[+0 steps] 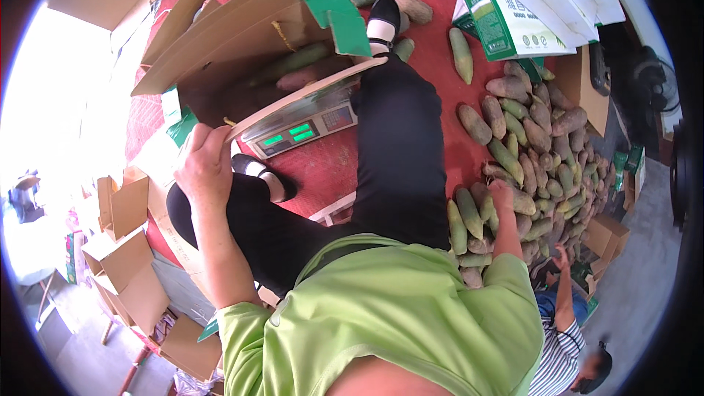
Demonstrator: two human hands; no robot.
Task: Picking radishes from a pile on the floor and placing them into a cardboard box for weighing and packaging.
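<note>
My left hand [203,165] is closed on the near edge of an open cardboard box [238,55], its fingers curled over the flap. Inside the box, in shadow, lie a few long radishes [312,73], green and reddish brown. Below the box's near edge shows a digital scale [297,132] with lit green displays. To my right, my right hand [501,196] reaches down into a large heap of radishes [546,158]. Its fingers are closed round a radish [521,202], partly hidden by the hand.
Loose radishes [460,55] lie on the red floor covering [433,0]. A green and white carton [506,22] stands at the far right. More open boxes [136,275] are at the left. Behind the heap, at the lower right, another person [561,330] in a striped top reaches out an arm.
</note>
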